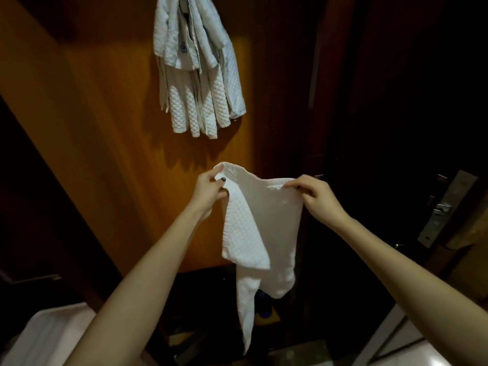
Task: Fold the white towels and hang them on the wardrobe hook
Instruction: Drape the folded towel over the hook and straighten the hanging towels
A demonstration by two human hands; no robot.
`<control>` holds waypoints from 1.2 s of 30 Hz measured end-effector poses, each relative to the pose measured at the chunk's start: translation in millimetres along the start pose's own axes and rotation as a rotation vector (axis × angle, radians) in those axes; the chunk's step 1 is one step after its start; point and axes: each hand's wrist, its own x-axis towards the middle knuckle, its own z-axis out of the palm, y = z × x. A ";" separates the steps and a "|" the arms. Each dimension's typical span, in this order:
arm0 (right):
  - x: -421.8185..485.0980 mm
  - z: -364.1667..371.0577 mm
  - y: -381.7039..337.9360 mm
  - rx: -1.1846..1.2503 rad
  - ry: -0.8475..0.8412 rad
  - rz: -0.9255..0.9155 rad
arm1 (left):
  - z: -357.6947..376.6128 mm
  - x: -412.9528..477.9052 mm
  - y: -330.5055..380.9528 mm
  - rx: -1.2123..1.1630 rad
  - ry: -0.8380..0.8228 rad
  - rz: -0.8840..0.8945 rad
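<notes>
A white waffle-textured towel (260,228) hangs in the air in front of the wooden wardrobe panel (105,128). My left hand (208,191) pinches its upper left corner. My right hand (314,195) pinches the upper right edge, so the cloth spreads between them and drapes down, with one flap folded over the front and a long tail below. Above, several white towels (198,72) hang bunched from a hook (183,2) at the top of the panel; the hook is mostly hidden by them.
A dark door with a metal lock plate (446,207) stands at the right. A pale surface (52,336) lies at the bottom left and a light floor or ledge (412,347) at the bottom right. The area below the wardrobe is dark and cluttered.
</notes>
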 end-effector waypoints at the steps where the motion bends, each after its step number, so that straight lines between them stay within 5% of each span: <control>1: -2.1 4.0 -5.3 -0.010 -0.050 -0.019 | 4.9 0.0 4.6 -0.038 -0.002 0.000; 12: -23.0 55.9 -21.6 -0.180 -0.172 0.185 | 37.1 -20.7 20.1 -0.481 0.016 0.016; 21: 11.8 96.7 -42.8 -0.207 0.117 0.295 | 25.7 -31.4 46.0 -0.656 0.003 0.021; 28: 21.8 112.7 -45.0 -0.142 0.094 0.345 | 3.3 -34.6 46.5 -0.813 0.026 -0.021; 36: 31.0 106.0 -40.8 -0.092 0.071 0.263 | -2.3 -31.9 31.5 -0.270 0.033 0.041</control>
